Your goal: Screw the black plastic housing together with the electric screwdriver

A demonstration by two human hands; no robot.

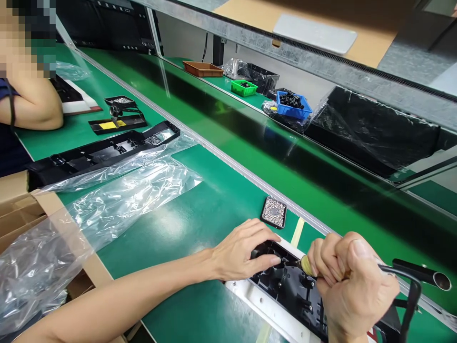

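Note:
My left hand rests palm down on the near end of a black plastic part, its fingers pressed together on the part's edge. The part lies in a white fixture on the green bench. My right hand is wrapped in a fist round a powered screwdriver. The tool's tip points left at the part, close to my left fingertips. A black cable and handle run off to the right of that fist. A small black tray of screws sits just beyond my left hand.
Clear plastic wrap spills from a cardboard box at the left. A long black part lies further up the bench near another person's arm. Across the conveyor stand blue, green and brown bins.

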